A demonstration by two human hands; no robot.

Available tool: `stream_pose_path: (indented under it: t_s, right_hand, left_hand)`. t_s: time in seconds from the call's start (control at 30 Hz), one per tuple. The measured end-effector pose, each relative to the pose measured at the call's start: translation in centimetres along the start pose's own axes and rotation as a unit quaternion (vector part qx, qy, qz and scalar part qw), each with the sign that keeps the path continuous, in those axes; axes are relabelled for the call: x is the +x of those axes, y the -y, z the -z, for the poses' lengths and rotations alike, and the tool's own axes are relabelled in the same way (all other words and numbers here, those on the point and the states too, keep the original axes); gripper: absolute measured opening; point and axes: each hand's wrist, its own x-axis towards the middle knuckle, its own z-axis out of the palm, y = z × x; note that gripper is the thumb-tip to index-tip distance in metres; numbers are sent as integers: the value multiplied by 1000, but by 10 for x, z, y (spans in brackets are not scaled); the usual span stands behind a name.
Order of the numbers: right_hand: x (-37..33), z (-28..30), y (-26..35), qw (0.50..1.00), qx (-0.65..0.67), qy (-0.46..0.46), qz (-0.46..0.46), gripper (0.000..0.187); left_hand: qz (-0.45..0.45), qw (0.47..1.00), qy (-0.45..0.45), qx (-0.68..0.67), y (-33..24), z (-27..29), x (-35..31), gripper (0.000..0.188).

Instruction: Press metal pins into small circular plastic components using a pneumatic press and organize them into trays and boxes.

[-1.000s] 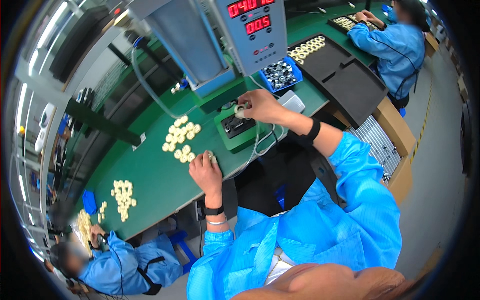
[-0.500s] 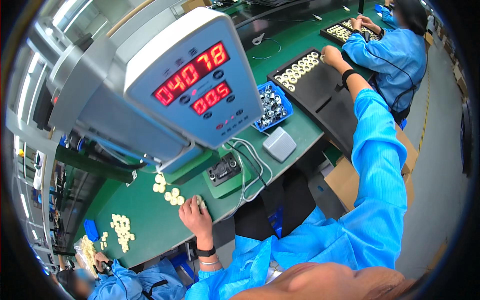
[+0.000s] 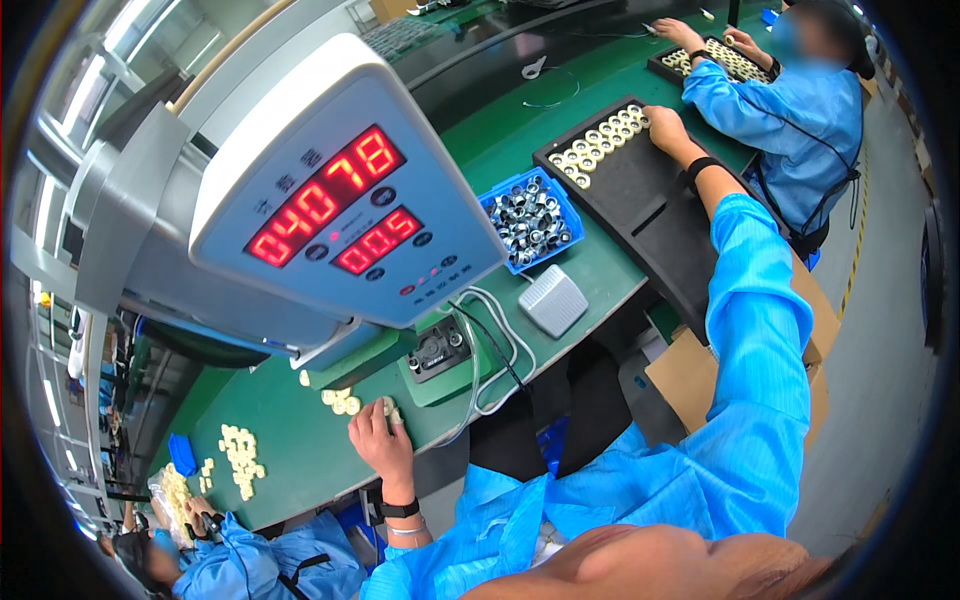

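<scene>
My left hand (image 3: 381, 440) rests on the green bench near its front edge, with curled fingers around a cream round part (image 3: 390, 409). Just beyond those fingers lie more cream round parts (image 3: 342, 402). My right arm is stretched far to the right. There my right hand (image 3: 667, 132) pinches a cream ring-shaped part (image 3: 641, 119) at the far end of the rows in a black tray (image 3: 655, 215); the fingers partly cover it. The seated parts (image 3: 600, 143) have dark centres and fill several short rows along the tray's far side.
A press with a digital display box (image 3: 350, 190) stands over a green base (image 3: 440, 360). Beside it are a blue bin of metal caps (image 3: 532, 220), a grey pedal (image 3: 553, 300) and loose cables (image 3: 510, 340). Co-workers sit at right (image 3: 790, 130) and lower left (image 3: 270, 555). Cartons (image 3: 690, 370) stand below.
The view has shifted, so the display box appears lower and further left. My right hand stays at the tray's far end, slightly nearer. The right co-worker's hands have moved apart.
</scene>
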Motion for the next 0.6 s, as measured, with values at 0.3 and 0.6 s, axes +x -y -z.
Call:
stream_pose_path:
  t_s: [0.3, 0.6]
  right_hand:
    - [-32, 127, 115, 979, 171, 114, -7, 39]
    - [-150, 212, 273, 907, 281, 241, 202, 37]
  left_hand:
    - [36, 970, -53, -235, -40, 19, 45, 36]
    - [-52, 954, -6, -296, -69, -14, 90, 34]
